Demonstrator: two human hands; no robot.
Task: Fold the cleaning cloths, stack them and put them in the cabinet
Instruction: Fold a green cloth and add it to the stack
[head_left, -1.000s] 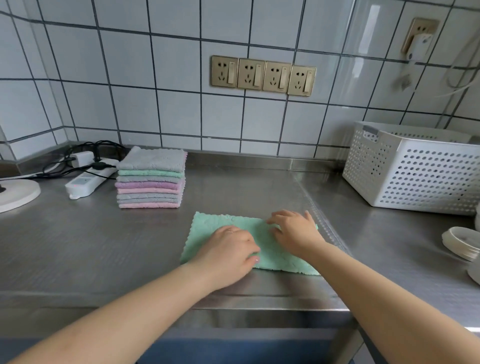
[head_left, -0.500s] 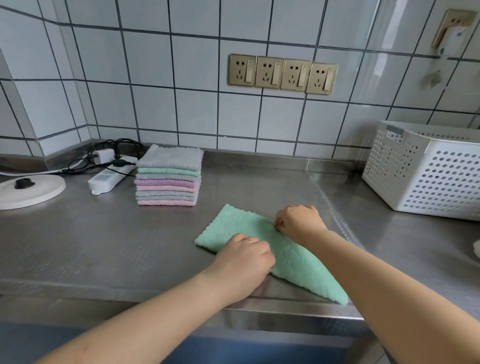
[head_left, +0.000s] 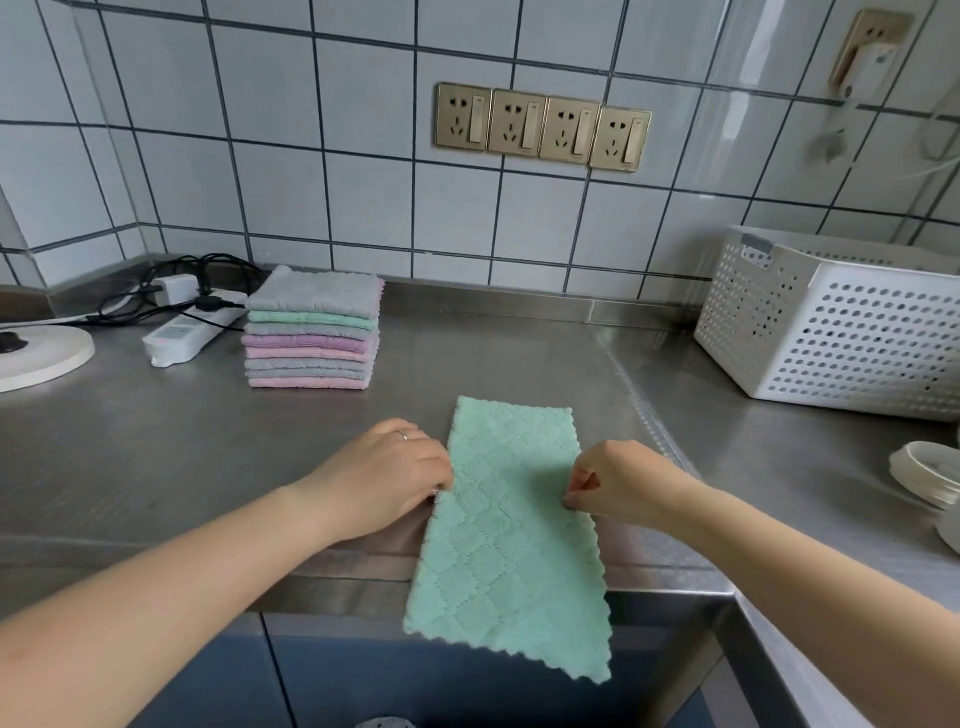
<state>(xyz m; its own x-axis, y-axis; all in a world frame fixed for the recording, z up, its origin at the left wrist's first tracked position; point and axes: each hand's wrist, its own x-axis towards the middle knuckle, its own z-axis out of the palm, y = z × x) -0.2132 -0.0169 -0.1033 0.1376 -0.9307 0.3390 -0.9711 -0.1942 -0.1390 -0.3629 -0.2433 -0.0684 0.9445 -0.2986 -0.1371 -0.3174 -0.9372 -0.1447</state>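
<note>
A mint-green cleaning cloth (head_left: 511, 525), folded into a long strip, lies lengthwise away from me on the steel counter (head_left: 156, 467). Its near end hangs over the counter's front edge. My left hand (head_left: 387, 475) pinches the strip's left edge about midway. My right hand (head_left: 615, 488) pinches the right edge opposite it. A stack of folded cloths (head_left: 311, 332) in grey, green, purple and pink stands at the back left, by the wall.
A white perforated basket (head_left: 841, 332) stands at the back right. A power strip (head_left: 182, 332) with black cables and a white round base (head_left: 36, 353) lie at the far left. White dishes (head_left: 930, 478) sit at the right edge. Blue cabinet fronts (head_left: 337, 680) show below the counter.
The green cloth has been turned from lying sideways to lying lengthwise, with its near end now over the counter edge. Both hands moved from pressing on top of it to gripping its side edges.
</note>
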